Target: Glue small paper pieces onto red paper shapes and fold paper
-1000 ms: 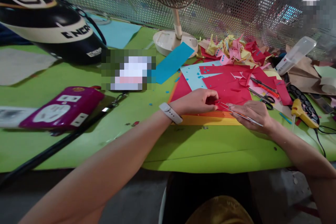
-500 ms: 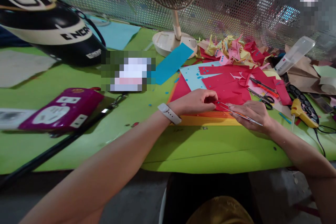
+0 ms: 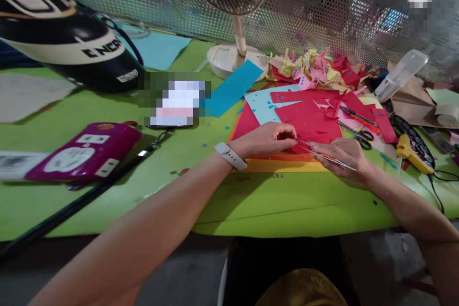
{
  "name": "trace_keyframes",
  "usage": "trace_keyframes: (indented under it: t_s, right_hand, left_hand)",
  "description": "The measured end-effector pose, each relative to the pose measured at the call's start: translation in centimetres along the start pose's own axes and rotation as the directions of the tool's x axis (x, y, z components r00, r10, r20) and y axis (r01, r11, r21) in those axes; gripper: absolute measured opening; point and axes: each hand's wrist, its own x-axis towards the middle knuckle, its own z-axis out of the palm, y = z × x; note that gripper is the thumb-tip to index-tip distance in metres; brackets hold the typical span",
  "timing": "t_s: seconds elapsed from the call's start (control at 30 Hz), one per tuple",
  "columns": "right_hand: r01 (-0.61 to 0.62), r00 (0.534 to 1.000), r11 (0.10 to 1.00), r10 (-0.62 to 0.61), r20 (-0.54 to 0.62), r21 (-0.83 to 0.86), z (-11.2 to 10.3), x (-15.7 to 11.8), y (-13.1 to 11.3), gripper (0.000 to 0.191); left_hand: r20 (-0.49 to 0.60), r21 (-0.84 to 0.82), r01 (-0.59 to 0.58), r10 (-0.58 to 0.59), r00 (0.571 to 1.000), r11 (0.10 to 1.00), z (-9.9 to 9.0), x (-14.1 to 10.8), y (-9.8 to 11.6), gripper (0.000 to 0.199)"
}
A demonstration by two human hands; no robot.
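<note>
My left hand (image 3: 274, 137) is closed in a pinch over the red paper (image 3: 304, 117); whatever lies between its fingertips is too small to make out. Metal tweezers (image 3: 339, 161) are held in my right hand (image 3: 342, 155), their tips pointing left and close to my left fingertips. Orange and yellow sheets (image 3: 272, 165) stick out below the red paper. A light blue sheet (image 3: 263, 105) with small blue bits on it lies beyond my left hand.
Scissors (image 3: 364, 139) and a yellow glue gun (image 3: 412, 155) lie right. Paper scraps (image 3: 319, 69) are heaped behind, near a fan (image 3: 238, 57) and a clear bottle (image 3: 401, 74). At the left are a purple power socket (image 3: 86, 150), a phone (image 3: 181, 103) and a black bag (image 3: 71, 48).
My left finger and thumb have come closer together near the tweezer tips. Both hands stay in almost the same place; the view has shifted slightly.
</note>
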Motion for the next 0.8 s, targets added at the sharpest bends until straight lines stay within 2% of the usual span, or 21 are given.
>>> trace_keyframes:
  t_s: [0.1,0.23,0.4,0.5,0.6,0.8]
  right_hand:
    - [0.012,0.996,1.0,-0.014,-0.087,-0.024,-0.1,0.2,-0.1,0.049]
    - [-0.011,0.992,1.0,0.009,-0.123,-0.018,-0.4,0.6,-0.4,0.04]
    - [-0.165,0.971,0.985,0.172,-0.164,0.052,-1.0,1.2,-0.9,0.015]
    - [-0.293,0.927,0.932,0.332,-0.174,0.216,-0.9,1.3,-1.1,0.012]
    - [-0.401,0.858,0.827,0.49,-0.155,0.394,-0.5,1.4,-1.1,0.011]
    - [-0.486,0.794,0.696,0.605,-0.067,0.528,0.3,1.4,-1.0,0.011]
  left_hand:
    - [-0.001,-0.007,-0.008,0.008,1.0,1.0,0.0,0.0,-0.1,0.021]
    - [-0.004,-0.012,-0.027,0.027,1.0,1.0,0.0,0.0,-0.2,0.02]
    - [0.008,-0.016,-0.019,0.019,1.0,1.0,0.0,0.0,-0.1,0.022]
    - [0.009,-0.011,-0.009,0.009,1.0,1.0,-0.1,0.0,0.0,0.023]
    - [0.014,-0.009,-0.015,0.015,1.0,1.0,0.0,0.0,-0.1,0.024]
    - [0.015,-0.013,-0.031,0.032,0.999,0.999,0.0,0.0,-0.2,0.024]
